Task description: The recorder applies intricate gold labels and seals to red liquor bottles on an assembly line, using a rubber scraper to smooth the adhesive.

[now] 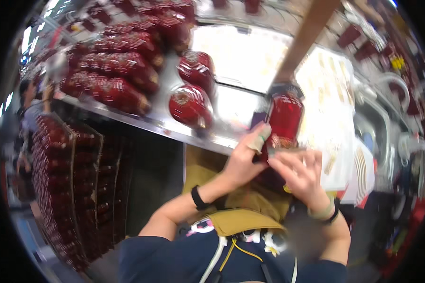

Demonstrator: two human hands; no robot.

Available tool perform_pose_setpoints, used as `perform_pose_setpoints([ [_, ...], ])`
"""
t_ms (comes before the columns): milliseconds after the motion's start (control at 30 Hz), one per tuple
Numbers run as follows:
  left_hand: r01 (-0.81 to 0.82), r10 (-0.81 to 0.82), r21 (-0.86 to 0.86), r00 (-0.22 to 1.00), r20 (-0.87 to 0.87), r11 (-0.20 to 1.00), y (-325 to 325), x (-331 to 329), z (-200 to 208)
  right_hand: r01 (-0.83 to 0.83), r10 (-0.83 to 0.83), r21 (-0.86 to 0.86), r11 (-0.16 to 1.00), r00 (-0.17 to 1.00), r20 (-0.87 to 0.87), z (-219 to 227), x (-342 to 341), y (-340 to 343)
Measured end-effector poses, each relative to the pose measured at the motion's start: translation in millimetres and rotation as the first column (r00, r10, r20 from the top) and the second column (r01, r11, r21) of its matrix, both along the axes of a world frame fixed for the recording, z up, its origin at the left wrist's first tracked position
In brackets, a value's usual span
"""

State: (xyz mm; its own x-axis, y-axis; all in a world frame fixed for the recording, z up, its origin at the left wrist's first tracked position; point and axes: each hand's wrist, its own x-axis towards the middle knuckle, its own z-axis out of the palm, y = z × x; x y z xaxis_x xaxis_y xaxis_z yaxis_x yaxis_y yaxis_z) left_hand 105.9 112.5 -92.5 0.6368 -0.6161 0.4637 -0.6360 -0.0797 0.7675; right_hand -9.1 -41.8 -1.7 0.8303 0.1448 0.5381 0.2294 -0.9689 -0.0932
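A glossy red bottle (pixel 286 115) with a gold patch at its near end lies tilted over the table's front edge, close to my body. My left hand (pixel 245 155) is closed around its near left side, with pale green covers on the fingertips. Against the near end rests my right hand (pixel 301 172), its fingers stretched out and slightly blurred. Whether a small label sits under those fingertips, I cannot tell. To the left stand two more red bottles (pixel 191 106) with gold markings, apart from my hands.
Rows of red bottles (pixel 115 70) fill the left of the steel table (pixel 163 129). A brown post (pixel 307 42) rises beyond my hands. White sheets with pale strips (pixel 328 94) lie right, before a metal basin (pixel 370 118). Stacked red bottles (pixel 80 188) stand lower left; a person (pixel 30 101) is behind.
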Motion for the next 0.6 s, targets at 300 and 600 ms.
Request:
perform_pose_setpoints([
  [300,-0.008,0.006,-0.005,0.965,-0.263,1.000,7,-19,5,0.036,-0.033,-0.125,0.991,0.999,0.025,31,34,0],
  [600,-0.058,0.049,-0.023,0.957,-0.285,0.998,-4,-12,24,-0.007,0.010,-0.030,1.000,0.996,0.093,13,37,-17],
])
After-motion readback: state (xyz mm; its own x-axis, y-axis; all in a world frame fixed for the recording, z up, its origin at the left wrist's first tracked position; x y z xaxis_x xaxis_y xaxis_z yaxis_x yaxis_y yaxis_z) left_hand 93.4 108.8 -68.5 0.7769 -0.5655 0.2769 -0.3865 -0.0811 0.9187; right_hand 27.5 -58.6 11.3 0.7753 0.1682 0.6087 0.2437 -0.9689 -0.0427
